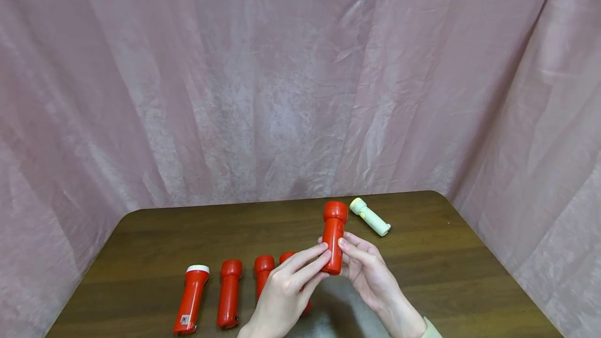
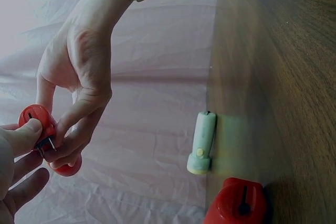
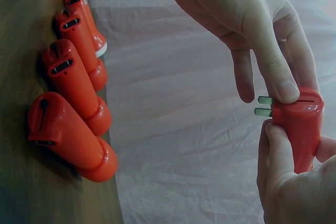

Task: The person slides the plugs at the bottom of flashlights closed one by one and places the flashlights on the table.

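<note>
A red flashlight (image 1: 334, 239) is held up over the table between both hands, its head end pointing upward and away. My left hand (image 1: 288, 286) pinches it near the tail, with the thumb on the tail end in the right wrist view. My right hand (image 1: 373, 275) grips the body from the other side, its thumb along the barrel. Two metal plug prongs (image 3: 264, 106) stick out from the tail beside the left thumb. In the left wrist view, the right hand's fingers wrap the red body, and part of the flashlight is hidden behind them.
On the wooden table (image 1: 446, 254), several red flashlights lie in a row to the left, including a white-rimmed one (image 1: 191, 299) and a plain one (image 1: 229, 293). My left hand partly covers others. A pale green flashlight (image 1: 371, 218) lies behind. Pink curtains (image 1: 281, 93) hang around.
</note>
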Tool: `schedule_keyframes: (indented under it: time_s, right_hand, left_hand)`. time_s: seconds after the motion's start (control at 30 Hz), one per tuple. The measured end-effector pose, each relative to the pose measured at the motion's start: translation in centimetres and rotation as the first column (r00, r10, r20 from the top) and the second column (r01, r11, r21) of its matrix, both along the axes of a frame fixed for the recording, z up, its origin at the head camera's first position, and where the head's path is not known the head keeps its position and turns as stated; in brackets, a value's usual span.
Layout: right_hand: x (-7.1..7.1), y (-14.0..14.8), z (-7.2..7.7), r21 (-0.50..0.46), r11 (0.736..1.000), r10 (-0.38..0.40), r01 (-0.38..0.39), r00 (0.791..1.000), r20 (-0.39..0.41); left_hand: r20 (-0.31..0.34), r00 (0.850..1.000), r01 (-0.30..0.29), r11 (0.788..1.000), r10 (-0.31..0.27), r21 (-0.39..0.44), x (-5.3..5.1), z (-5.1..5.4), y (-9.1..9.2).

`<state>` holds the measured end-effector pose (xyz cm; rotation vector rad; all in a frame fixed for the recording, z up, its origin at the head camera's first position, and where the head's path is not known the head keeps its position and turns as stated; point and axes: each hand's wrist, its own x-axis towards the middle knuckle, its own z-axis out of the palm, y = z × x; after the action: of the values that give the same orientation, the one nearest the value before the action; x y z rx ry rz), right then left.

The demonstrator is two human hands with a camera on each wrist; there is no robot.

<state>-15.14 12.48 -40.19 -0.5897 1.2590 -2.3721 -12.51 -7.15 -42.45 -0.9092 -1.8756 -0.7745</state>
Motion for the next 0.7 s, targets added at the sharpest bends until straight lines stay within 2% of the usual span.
schedule_keyframes:
  time_s: [0.7]
  right_hand:
    - [0.34, -0.02, 0.73, 0.044, 0.998, -0.048, 0.05, 0.997, -0.055]
  left_hand:
    - [-0.058, 0.998, -0.02, 1.0, 0.02, -0.007, 0.04, 0.41, 0.09]
